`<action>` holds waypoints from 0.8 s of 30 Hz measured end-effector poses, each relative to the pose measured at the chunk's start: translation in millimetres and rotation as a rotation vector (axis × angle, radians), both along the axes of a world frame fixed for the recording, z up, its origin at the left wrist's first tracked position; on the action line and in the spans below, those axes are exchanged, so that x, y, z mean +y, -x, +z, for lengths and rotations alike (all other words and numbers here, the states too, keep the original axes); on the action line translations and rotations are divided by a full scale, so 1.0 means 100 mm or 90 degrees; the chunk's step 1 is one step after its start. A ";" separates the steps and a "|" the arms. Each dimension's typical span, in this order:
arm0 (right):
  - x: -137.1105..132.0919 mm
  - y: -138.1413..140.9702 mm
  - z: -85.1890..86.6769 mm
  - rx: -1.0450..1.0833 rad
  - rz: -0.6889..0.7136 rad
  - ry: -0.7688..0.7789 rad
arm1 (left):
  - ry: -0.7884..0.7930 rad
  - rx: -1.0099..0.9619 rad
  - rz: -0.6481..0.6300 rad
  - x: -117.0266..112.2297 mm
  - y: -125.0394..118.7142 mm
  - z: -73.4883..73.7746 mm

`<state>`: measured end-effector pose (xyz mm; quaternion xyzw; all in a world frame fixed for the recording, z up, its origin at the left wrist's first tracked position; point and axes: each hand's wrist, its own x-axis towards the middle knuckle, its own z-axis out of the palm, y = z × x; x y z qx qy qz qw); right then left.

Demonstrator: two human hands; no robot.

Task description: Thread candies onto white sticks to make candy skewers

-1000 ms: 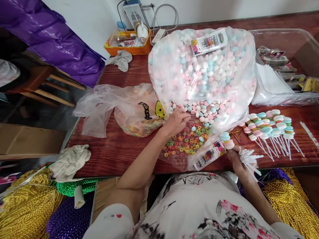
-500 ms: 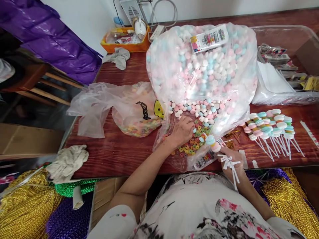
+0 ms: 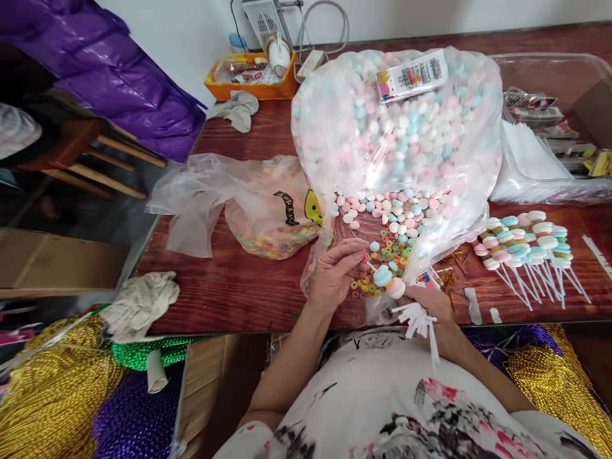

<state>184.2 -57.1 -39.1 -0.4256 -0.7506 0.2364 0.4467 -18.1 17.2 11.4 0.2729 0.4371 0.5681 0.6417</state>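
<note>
Left hand (image 3: 337,274), in front of the bag (image 3: 396,134): thumb and fingertips pinched, apparently on a red ring (image 3: 365,256) at the skewer's tip. Skewer (image 3: 396,288): also in front of the bag, held at a tilt. Right hand (image 3: 430,304), in front of the bag: fingers curled round the skewer and spare sticks (image 3: 418,317), their exact grip partly hidden. Recommended: grip the skewer firmly below its lowest piece, square the ring's hole to the tip, and press lightly, since the ring may crack. Spare sticks should point clear.
</note>
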 end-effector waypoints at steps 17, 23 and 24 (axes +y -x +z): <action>-0.07 -0.10 0.02 -0.033 0.024 0.052 | 0.007 -0.066 -0.017 -0.10 -0.05 0.02; -0.11 -0.12 0.06 -0.025 0.021 0.041 | 0.005 -0.049 -0.014 -0.11 -0.08 -0.01; -0.11 -0.12 0.06 -0.028 0.022 0.039 | -0.001 -0.038 -0.013 -0.12 -0.09 -0.01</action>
